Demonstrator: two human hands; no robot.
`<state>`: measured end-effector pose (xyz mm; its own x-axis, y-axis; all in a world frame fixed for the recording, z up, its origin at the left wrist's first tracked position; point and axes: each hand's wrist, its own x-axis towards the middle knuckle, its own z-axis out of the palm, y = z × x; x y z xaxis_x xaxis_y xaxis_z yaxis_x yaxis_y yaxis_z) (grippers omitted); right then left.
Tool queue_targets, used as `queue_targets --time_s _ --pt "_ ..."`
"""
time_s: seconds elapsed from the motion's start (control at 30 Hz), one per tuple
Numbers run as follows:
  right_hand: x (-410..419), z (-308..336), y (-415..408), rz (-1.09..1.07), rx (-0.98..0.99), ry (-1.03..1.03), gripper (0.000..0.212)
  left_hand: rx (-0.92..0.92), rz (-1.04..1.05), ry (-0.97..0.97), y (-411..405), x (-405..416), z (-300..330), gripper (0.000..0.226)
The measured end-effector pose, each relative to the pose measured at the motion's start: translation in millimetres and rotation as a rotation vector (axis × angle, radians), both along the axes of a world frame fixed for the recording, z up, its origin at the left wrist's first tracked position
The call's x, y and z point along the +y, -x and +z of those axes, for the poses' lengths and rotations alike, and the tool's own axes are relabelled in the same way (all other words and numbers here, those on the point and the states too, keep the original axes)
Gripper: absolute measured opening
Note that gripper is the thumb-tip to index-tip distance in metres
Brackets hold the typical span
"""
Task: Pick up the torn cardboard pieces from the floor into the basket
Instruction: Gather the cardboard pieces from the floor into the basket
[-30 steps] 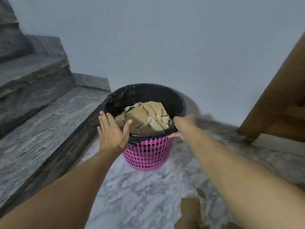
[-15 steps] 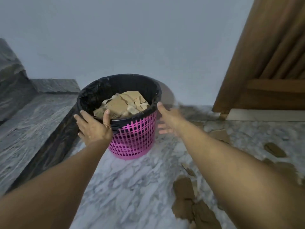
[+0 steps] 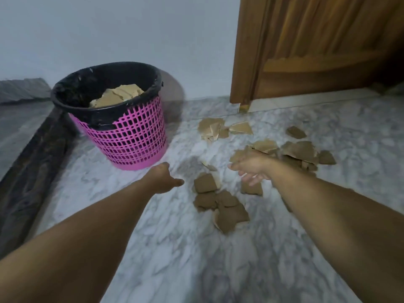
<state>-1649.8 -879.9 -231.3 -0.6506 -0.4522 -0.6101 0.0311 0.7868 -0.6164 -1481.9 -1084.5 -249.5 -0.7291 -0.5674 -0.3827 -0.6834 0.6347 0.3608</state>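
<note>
From the head camera, both hands have left the pink basket [image 3: 129, 136], which they were steadying at its black-lined rim a moment ago. The view has swung away from the stone steps toward the wooden door [image 3: 317, 51], and the floor litter that was barely in sight now fills the middle of the frame.

The left hand [image 3: 160, 179] hangs low over the marble floor [image 3: 175, 248] just in front of the basket's base, its fingers curled under with only the thumb sticking out; it holds nothing that I can see. The right hand [image 3: 251, 169] reaches out beyond the basket's right side with its fingers [image 3: 251, 179] spread loose and empty, hovering over the scraps and not yet touching any, as far as the blur lets me tell.

The torn cardboard pieces [image 3: 220, 202] lie in clusters on the floor to the right of the basket: one heap nearest the hands, a wider spread further right, and a paler few nearer the door. More cardboard already sits piled inside the basket [image 3: 118, 95].

I judge the last load is dropped and a fresh pick-up is starting, with the near heap the likeliest target. A good share of the job remains.
</note>
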Motion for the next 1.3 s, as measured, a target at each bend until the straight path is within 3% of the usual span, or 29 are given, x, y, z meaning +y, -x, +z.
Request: queue_targets --time_s 0.07,0.17,0.3,0.37,0.47,0.63,0.73,0.87,0.97,1.03,1.2,1.3 --pt "17 -18 -9 -0.017 0.047 -0.045 0.037 -0.050 -0.076 0.012 5 13 -13 0.088" --pt "32 -44 -27 0.050 0.108 -0.130 0.029 -0.107 -0.170 0.030 13 32 -34 0.086" --pt "38 -77 -39 0.203 0.279 -0.209 0.049 -0.114 -0.322 0.087 37 46 -64 0.077" --pt "38 -95 -41 0.263 0.243 -0.224 0.068 -0.111 -0.363 0.088 48 49 -81 0.075" --pt "33 -121 -43 0.292 0.269 -0.196 0.086 -0.130 -0.374 0.112 55 52 -105 0.089" --pt "17 -152 -49 0.148 0.277 -0.234 0.086 -0.170 -0.414 0.107 57 52 -130 0.097" --pt "11 -162 -54 0.136 0.328 -0.343 0.073 -0.191 -0.444 0.146 64 51 -139 0.109" --pt "10 -168 -47 0.101 0.274 -0.334 0.081 -0.181 -0.459 0.163 72 51 -149 0.109" --pt "16 -166 -31 0.124 0.207 -0.279 0.052 -0.182 -0.450 0.154 77 48 -153 0.106" --pt "18 -162 -19 0.113 0.192 -0.228 0.044 -0.180 -0.420 0.115 81 45 -154 0.107" --pt "29 -158 24 0.116 0.402 -0.180 0.063 -0.092 -0.401 0.163 97 40 -153 0.099" --pt "33 -156 45 0.155 0.486 -0.266 0.063 -0.064 -0.423 0.211 108 37 -157 0.120"
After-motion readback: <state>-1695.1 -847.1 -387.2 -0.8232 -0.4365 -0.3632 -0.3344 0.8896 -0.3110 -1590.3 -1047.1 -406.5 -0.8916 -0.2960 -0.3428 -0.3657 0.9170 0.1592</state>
